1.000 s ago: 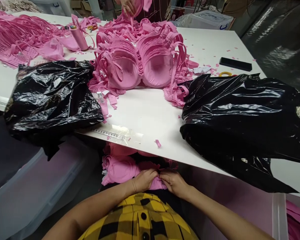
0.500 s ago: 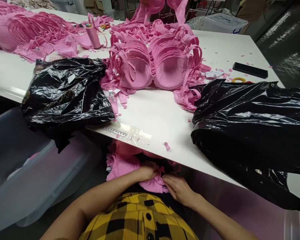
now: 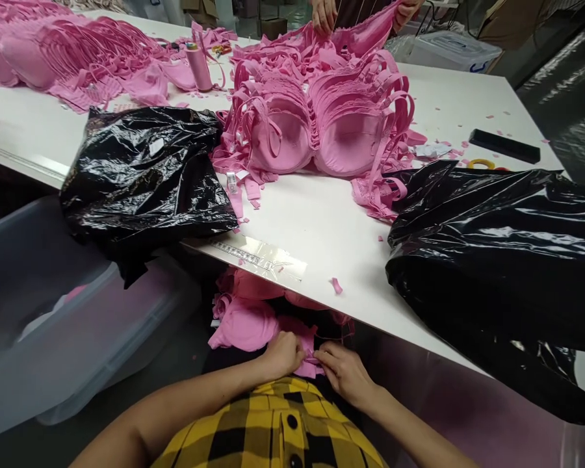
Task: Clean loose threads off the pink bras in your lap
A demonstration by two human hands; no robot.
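Observation:
Below the white table's front edge (image 3: 361,312), both my hands work in my lap on a pink bra (image 3: 246,322). My left hand (image 3: 283,354) is closed on a fold of its pink fabric. My right hand (image 3: 344,372) pinches the same fabric right beside it, fingertips almost touching the left. More pink bras lie under the table edge behind my hands. On the table stands a tall stack of nested pink bras (image 3: 316,117) with loose straps spilling round it.
Two crumpled black plastic bags lie on the table, one left (image 3: 146,172), one right (image 3: 507,247). A translucent bin (image 3: 68,325) sits lower left. Across the table another person's hands (image 3: 326,13) hold pink fabric. A pink thread cone (image 3: 198,65), black bar (image 3: 504,145) and pink scraps lie about.
My hands have shifted slightly on the pink fabric in my lap, pinching closer together. The view has drifted left. The person opposite now spreads a pink piece over the stack.

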